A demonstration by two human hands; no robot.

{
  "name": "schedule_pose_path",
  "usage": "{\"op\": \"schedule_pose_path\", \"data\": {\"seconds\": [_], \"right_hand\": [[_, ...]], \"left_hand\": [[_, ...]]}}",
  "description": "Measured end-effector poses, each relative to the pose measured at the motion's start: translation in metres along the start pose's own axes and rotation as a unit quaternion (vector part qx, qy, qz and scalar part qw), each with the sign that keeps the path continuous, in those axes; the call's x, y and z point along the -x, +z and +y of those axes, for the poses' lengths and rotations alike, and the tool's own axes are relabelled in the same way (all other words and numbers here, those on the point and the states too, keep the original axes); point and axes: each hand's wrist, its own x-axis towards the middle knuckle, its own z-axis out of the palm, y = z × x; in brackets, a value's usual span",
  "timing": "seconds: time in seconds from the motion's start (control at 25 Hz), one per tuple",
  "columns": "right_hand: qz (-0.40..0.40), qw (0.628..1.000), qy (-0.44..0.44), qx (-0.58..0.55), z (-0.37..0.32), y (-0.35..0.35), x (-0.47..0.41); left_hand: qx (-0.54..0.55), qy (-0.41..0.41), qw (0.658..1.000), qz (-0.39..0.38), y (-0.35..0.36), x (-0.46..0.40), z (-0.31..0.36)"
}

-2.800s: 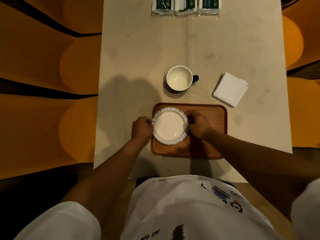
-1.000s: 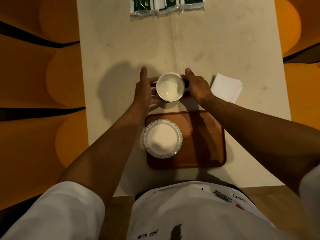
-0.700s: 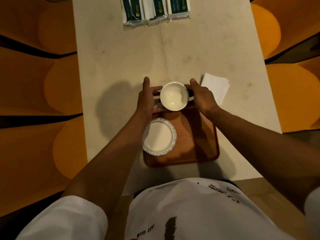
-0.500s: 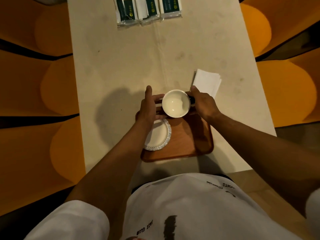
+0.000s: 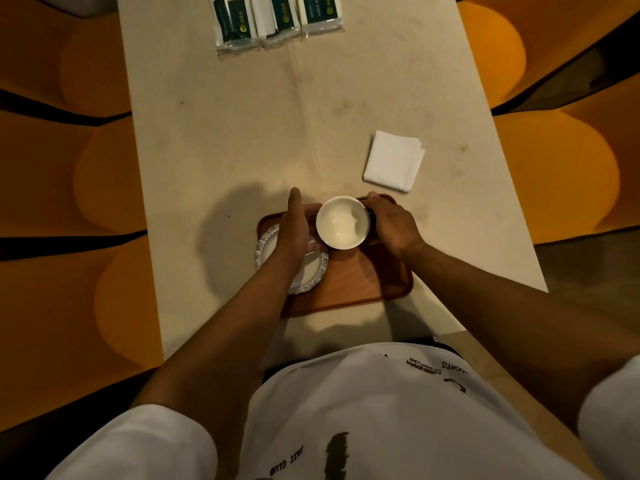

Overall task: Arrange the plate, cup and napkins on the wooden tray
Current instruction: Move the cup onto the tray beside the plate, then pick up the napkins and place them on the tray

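A white cup [image 5: 342, 223] is held between both hands over the far half of a wooden tray [image 5: 349, 282]. The left hand [image 5: 294, 230] cups its left side with fingers loosely curved; the right hand [image 5: 389, 223] wraps its right side. A patterned plate [image 5: 313, 271] sits at the tray's left edge, partly under the left forearm. The tray's right half is bare. Folded napkins [image 5: 394, 161] lie on the bench [image 5: 242, 140] beyond the tray's right corner, apart from it. Three packets [image 5: 277, 20] line the far edge.

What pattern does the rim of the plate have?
The plate has a grey-and-white scalloped, lacy rim around a plain white centre; head view.
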Motion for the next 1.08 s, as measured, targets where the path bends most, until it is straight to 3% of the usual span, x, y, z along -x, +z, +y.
{"op": "schedule_pose_path", "data": {"seconds": [0.36,0.48,0.56,0.68,0.8,1.08], "right_hand": [[-0.028,0.995,-0.059,0.073,0.011,-0.004,-0.005],[-0.029,0.994,-0.077,0.068,0.011,-0.01,-0.006],[0.028,0.99,-0.086,0.105,0.008,-0.023,-0.01],[0.121,0.987,-0.039,0.095,0.012,-0.052,-0.025],[0.159,0.985,0.058,0.015,0.019,-0.079,-0.047],[0.09,0.982,0.133,-0.1,0.023,-0.104,-0.105]], "left_hand": [[-0.033,0.002,0.999,0.003,-0.001,-0.006,0.001],[-0.133,0.06,0.988,0.055,-0.003,-0.012,0.013],[-0.221,0.125,0.965,0.069,0.002,-0.018,0.025],[-0.312,0.187,0.931,0.037,0.026,-0.031,0.046],[-0.339,0.177,0.924,0.008,0.061,-0.046,0.066],[-0.368,0.105,0.923,0.028,0.134,-0.078,0.075]]}}
